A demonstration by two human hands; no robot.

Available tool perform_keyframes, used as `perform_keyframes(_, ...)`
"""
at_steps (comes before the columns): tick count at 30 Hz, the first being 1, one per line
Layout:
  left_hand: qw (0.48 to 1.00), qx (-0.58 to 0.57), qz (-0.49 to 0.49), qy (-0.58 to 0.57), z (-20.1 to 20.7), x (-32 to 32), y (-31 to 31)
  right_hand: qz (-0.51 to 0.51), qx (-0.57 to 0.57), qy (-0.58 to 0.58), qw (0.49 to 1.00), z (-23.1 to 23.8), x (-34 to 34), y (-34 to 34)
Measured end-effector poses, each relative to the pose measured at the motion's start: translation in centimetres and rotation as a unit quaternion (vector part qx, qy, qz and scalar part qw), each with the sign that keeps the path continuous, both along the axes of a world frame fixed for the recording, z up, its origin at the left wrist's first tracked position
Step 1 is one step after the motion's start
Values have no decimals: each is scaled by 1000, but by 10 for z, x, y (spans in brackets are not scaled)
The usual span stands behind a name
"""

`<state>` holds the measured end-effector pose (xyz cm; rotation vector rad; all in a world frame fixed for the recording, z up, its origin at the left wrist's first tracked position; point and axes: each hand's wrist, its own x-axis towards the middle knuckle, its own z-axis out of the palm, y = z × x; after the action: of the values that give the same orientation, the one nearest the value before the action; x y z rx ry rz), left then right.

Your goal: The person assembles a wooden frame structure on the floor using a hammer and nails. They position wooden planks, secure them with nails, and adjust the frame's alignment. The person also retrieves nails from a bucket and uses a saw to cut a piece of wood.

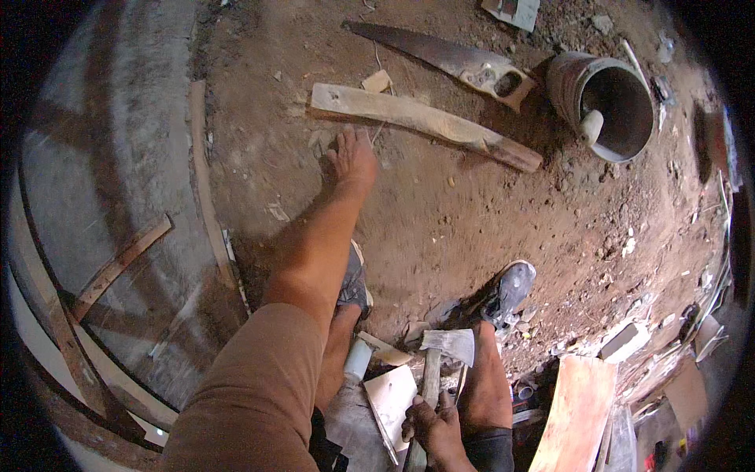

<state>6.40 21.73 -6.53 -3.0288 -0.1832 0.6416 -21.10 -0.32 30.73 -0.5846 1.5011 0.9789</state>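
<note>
Two hands were differently engaged: the right hand (440,433) was closed round the handle of an axe (432,374), while the left hand (354,161) hung over the soil (440,212), apparently holding nothing, its fingers just beside the near edge of the plank (425,116). The axe was already in hand; the plank lay on the soil, not yet lifted, and how much cutting it had had could not be told. Open soil between plank and shoes (511,289) left room to move. Beyond the plank, a saw (440,57) and a bucket (565,85) limited it; leftward, a strip (203,165) edged the concrete (145,118).
</note>
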Motion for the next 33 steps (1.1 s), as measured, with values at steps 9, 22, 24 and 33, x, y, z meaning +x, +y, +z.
perform_keyframes(9,933,-57,345,83,79,-56,-5,73,5,-113,991,-17,-16,-15)
perform_keyframes(22,949,-286,72,109,584,-298,6,85,22,-163,983,129,49,-120)
perform_keyframes(24,953,-278,112,43,648,-308,24,100,-20,-216,971,179,67,-133)
perform_keyframes(33,899,-323,290,-52,718,-291,151,-60,-136,-263,953,282,29,-112)
